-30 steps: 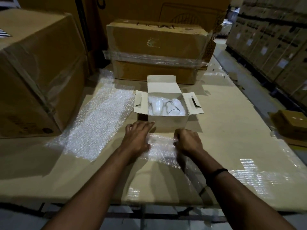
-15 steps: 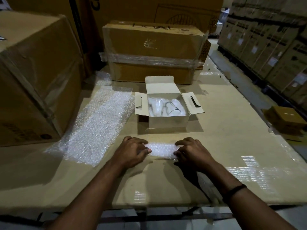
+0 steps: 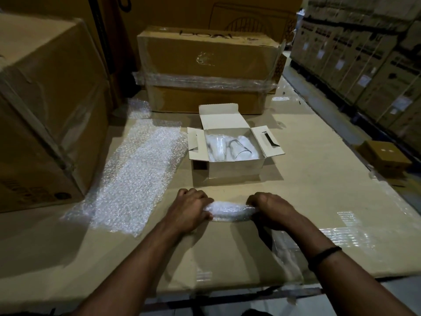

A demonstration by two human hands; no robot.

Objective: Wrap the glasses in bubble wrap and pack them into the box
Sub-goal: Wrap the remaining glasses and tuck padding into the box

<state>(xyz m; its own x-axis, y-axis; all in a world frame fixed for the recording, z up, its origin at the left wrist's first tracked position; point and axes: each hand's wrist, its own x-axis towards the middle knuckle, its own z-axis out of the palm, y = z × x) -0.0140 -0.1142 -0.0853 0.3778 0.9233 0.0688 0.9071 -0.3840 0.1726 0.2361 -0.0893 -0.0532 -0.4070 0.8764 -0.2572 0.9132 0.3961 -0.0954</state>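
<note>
Bubble-wrapped roll [image 3: 229,211] lying on the cardboard-covered bench [image 3: 319,190], long axis left to right, left hand [image 3: 189,209] and right hand [image 3: 270,210] fingers clamped on its ends, open white box [image 3: 234,169] with glasses [image 3: 230,148] just beyond, bubble wrap sheet [image 3: 139,179] at left.

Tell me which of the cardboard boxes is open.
The small white box at the middle of the table, just beyond the hands: its flaps are folded out and glasses show inside. The big brown cartons around it are shut.
</note>
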